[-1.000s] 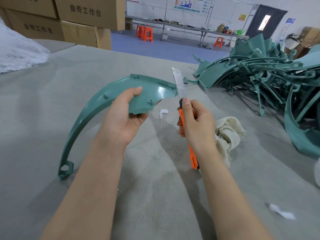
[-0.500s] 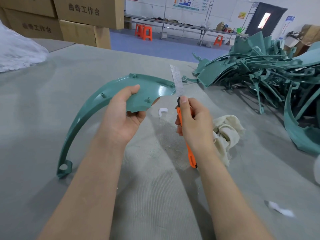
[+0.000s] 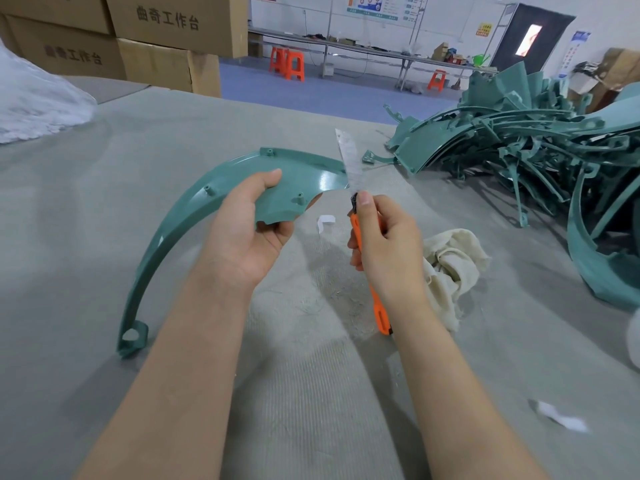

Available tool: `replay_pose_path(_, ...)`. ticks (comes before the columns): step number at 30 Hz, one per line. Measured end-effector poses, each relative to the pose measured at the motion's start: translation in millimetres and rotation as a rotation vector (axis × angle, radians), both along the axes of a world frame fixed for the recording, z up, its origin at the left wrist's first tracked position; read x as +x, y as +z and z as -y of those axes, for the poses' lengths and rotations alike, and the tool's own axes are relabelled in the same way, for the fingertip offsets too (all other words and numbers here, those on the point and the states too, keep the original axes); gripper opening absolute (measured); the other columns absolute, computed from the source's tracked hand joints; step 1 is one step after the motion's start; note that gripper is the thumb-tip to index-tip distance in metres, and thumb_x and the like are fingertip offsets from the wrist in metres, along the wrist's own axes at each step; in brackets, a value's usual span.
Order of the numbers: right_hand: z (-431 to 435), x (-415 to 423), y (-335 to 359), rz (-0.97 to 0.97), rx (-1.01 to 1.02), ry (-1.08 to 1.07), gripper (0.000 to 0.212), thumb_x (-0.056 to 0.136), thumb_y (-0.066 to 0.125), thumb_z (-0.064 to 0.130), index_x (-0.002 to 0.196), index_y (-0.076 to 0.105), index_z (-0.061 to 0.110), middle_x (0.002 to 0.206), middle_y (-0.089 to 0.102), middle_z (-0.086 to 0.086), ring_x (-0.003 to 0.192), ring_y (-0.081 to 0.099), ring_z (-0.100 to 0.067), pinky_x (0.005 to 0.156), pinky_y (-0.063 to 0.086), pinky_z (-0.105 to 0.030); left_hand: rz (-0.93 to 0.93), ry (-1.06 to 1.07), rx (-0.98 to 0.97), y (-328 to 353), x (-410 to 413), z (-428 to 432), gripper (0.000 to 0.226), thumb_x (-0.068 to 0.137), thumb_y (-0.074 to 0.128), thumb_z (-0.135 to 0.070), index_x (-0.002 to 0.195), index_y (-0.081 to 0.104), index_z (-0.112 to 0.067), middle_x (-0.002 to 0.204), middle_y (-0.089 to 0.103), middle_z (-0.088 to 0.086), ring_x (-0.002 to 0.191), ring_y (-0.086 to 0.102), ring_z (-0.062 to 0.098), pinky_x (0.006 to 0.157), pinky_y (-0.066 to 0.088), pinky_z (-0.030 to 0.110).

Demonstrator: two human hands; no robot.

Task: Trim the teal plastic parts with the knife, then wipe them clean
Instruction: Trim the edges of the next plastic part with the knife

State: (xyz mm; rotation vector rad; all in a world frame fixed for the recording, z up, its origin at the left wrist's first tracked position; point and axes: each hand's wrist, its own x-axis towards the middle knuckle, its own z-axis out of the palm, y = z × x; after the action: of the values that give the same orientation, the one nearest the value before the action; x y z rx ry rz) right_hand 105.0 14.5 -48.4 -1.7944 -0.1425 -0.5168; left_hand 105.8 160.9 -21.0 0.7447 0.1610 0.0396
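Currently: trimming step in hand, wiping not yet begun.

Left hand grips the broad end of one teal part, thumb on its upper face and fingers curled beneath. The part is a long curved strip. It is held up over the middle of the tabletop, and its looped lower end rests on the felt toward the near left corner.

Right hand is closed round the orange handle of the knife, thumb pressed up near the blade's base. The blade is run out long and stands nearly upright at the part's far tip. Whether steel touches plastic there, I cannot tell.

The cloth lies crumpled just beside the right hand, toward the right edge. A pile of teal parts fills the far right corner. Two white scraps lie on the felt.

Judgement on technique:
- A blade this far out will likely flex, so light, shallow strokes seem safer than one hard cut.
- Stroke away from the left thumb and fingers, which sit near the edge being worked.
- Keep the looped end planted so the strip cannot swing.
- Shave only the raised flash; a steep angle could gouge the glossy face.
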Motion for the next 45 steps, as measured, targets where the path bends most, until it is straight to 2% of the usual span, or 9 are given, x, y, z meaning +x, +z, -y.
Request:
replay_pose_path(3,-4,-1,0,0.006,-0.031,0.008,0.036,0.100,0.047,0.039,0.066,0.053,0.027,0.052,0.049,0.006,0.048,0.047,-0.015,0.047,0.042,-0.028,0.003,0.000,-0.010,0,0,0,0.012,0.088,0.061,-0.009,0.100,0.063,-0.013,0.107,0.070,0.008,0.114,0.062,0.033,0.040,0.041,0.014)
replay_pose_path(11,-9,-7,4,-0.067,0.052,0.098,0.036,0.101,0.047,0.035,0.070,0.055,0.017,0.058,0.053,-0.003,0.047,0.049,-0.011,0.044,0.042,-0.024,0.017,-0.006,-0.004,0,0,0,0.011,0.089,0.059,-0.010,0.100,0.063,-0.013,0.111,0.070,0.009,0.114,0.062,0.032,0.038,0.040,0.014)
replay_pose_path(21,-22,-18,6,-0.103,0.100,0.249,0.039,0.101,0.045,0.034,0.080,0.057,0.003,0.059,0.052,-0.006,0.046,0.047,-0.012,0.043,0.041,-0.022,0.055,-0.031,0.006,-1,3,-1,0.007,0.091,0.057,-0.013,0.095,0.063,-0.010,0.097,0.066,0.006,0.099,0.060,0.024,0.039,0.040,0.014)
replay_pose_path(25,-26,-21,7,-0.120,0.105,0.329,0.037,0.102,0.044,0.032,0.077,0.056,0.007,0.060,0.052,-0.009,0.044,0.045,-0.012,0.041,0.038,-0.021,0.054,-0.015,0.022,-2,3,-1,0.007,0.091,0.057,-0.013,0.087,0.061,-0.009,0.078,0.066,0.004,0.075,0.062,0.017,0.043,0.043,0.015)
replay_pose_path(29,-29,-24,9,-0.142,0.126,0.394,0.036,0.103,0.043,0.031,0.077,0.056,0.010,0.061,0.052,-0.011,0.043,0.044,-0.013,0.041,0.037,-0.022,0.056,-0.013,0.006,-4,3,-2,0.008,0.091,0.056,-0.012,0.091,0.060,-0.005,0.084,0.065,0.008,0.088,0.060,0.023,0.046,0.046,0.016)
replay_pose_path(37,-23,-22,11,-0.165,0.136,0.429,0.039,0.103,0.042,0.032,0.086,0.057,0.002,0.060,0.052,-0.009,0.041,0.046,-0.013,0.041,0.039,-0.022,0.057,-0.028,0.055,-1,2,-1,0.010,0.091,0.056,-0.014,0.085,0.061,-0.008,0.074,0.063,0.004,0.065,0.058,0.014,0.041,0.042,0.016)
replay_pose_path(39,-21,-20,12,-0.169,0.154,0.400,0.037,0.103,0.042,0.033,0.084,0.058,0.006,0.060,0.053,-0.009,0.041,0.046,-0.013,0.041,0.039,-0.022,0.050,-0.031,0.061,-1,1,-1,0.007,0.091,0.058,-0.014,0.087,0.062,-0.010,0.080,0.066,0.003,0.076,0.062,0.017,0.041,0.042,0.015)
replay_pose_path(42,-13,-16,14,-0.176,0.208,0.294,0.037,0.102,0.042,0.036,0.083,0.059,0.009,0.058,0.055,-0.005,0.041,0.048,-0.012,0.041,0.041,-0.021,0.015,-0.021,0.040,-2,1,-1,0.013,0.089,0.060,-0.014,0.102,0.063,-0.012,0.116,0.069,0.010,0.115,0.062,0.029,0.040,0.041,0.015)
replay_pose_path(45,1,-6,15,-0.234,0.293,0.139,0.035,0.103,0.041,0.035,0.090,0.060,0.009,0.061,0.057,-0.003,0.043,0.051,-0.012,0.042,0.044,-0.021,-0.001,-0.001,-0.013,-1,0,-1,0.009,0.089,0.061,-0.011,0.097,0.064,-0.015,0.119,0.067,0.009,0.120,0.058,0.031,0.041,0.042,0.015)
